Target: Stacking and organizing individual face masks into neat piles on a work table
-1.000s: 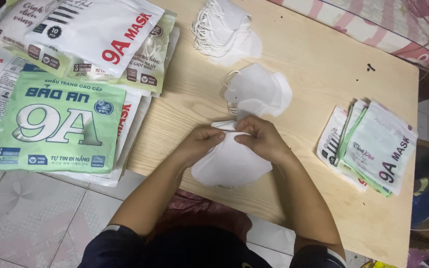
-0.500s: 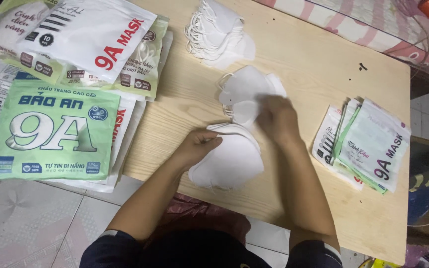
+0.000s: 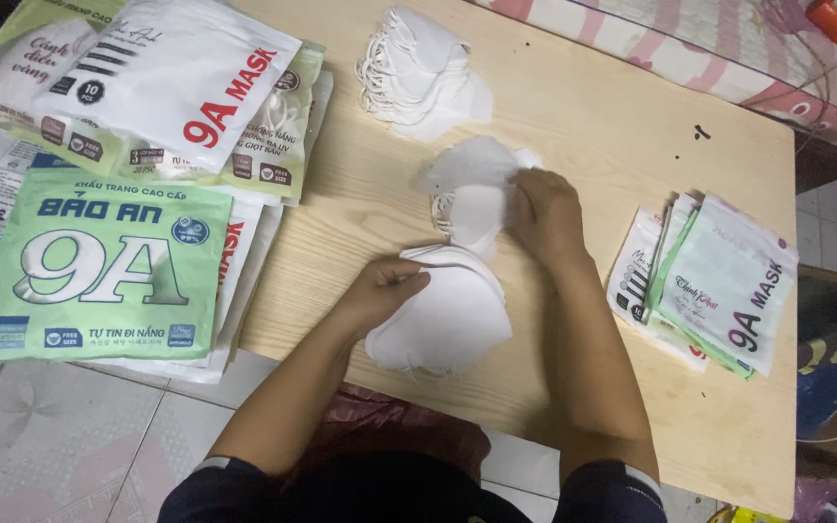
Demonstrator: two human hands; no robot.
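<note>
The wooden desk (image 3: 593,126) is carrying, at its left edge, a spread of large green and white packaging bags (image 3: 99,266); at its right edge, a fanned stack of smaller pouches (image 3: 719,291) is lying. A pile of white masks (image 3: 418,68) is sitting at the far side. The left hand (image 3: 380,291) is pressing a near stack of white masks (image 3: 443,320), fingers closed on its top edge. The right hand (image 3: 544,213) is reaching to the middle mask pile (image 3: 472,189), fingers curled on a mask there. The step in hand appears to be gathering a counted stack; the next move would call for lifting one mask cleanly without snagging ear loops.
</note>
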